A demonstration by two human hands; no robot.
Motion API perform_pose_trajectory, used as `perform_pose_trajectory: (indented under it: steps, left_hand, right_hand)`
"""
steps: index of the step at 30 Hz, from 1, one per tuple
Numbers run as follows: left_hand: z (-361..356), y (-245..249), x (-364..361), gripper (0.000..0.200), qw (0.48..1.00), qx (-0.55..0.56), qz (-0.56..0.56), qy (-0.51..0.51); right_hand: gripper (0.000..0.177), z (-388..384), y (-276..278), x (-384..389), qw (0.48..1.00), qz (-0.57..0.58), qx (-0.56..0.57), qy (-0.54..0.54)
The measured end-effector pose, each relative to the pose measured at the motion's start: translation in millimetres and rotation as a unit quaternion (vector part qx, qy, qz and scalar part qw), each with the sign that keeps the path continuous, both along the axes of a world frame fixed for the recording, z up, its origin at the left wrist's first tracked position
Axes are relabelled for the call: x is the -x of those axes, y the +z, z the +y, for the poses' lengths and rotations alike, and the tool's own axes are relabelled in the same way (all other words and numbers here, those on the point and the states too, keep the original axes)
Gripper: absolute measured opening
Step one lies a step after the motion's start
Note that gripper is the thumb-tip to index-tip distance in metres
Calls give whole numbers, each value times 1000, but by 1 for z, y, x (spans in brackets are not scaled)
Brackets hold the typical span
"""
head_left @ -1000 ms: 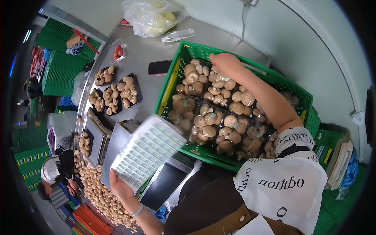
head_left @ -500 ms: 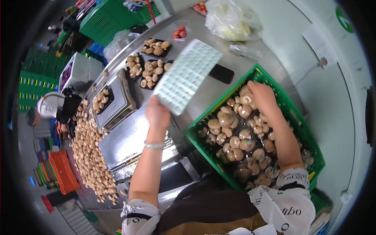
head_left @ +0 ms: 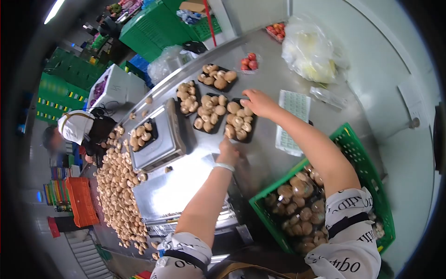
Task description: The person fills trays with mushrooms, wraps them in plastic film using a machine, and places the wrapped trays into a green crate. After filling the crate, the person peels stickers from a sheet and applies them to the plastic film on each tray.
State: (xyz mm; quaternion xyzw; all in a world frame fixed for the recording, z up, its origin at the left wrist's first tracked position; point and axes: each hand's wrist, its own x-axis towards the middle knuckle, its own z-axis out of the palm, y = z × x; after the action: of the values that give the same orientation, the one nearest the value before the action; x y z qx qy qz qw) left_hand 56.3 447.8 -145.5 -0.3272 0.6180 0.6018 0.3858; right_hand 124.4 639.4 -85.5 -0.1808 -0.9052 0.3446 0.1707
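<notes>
Both of my hands are at a black tray of brown mushrooms (head_left: 239,122), the nearest of several filled trays on the metal table. My left hand (head_left: 228,152) has its fingers closed at the tray's lower end. At the upper end, my right hand (head_left: 259,103) grips the rim with thumb and fingertips. The sheet of labels (head_left: 293,116) lies flat on the table right of the tray, partly behind my right forearm. Below that arm stands the green crate (head_left: 269,189) with wrapped mushroom packs (head_left: 302,209) in it.
A scale (head_left: 158,139) bears another mushroom tray. Loose mushrooms (head_left: 116,190) are heaped at the left, near a co-worker (head_left: 79,128). The metal wrapping machine (head_left: 179,186) is in front of me. A plastic bag (head_left: 309,51) and red fruit (head_left: 249,62) lie farther back.
The label sheet has left my left hand and now lies on the table. My right hand has moved out of the crate, and both hands have come to a mushroom tray. The view has shifted.
</notes>
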Motion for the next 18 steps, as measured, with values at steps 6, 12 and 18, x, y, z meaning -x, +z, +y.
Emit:
perform_pose_trajectory:
  steps: [6,12,18]
  left_hand:
    - [19,-28,24,46,997,-68,-40,-5]
    - [28,4,18,48,996,-67,-14,-50]
    - [14,-17,15,51,987,-81,127,-54]
  right_hand:
    - [44,22,-98,82,986,-164,3,-33]
    - [50,24,-95,69,980,-181,75,-36]
    - [49,19,-22,28,982,-120,113,-93]
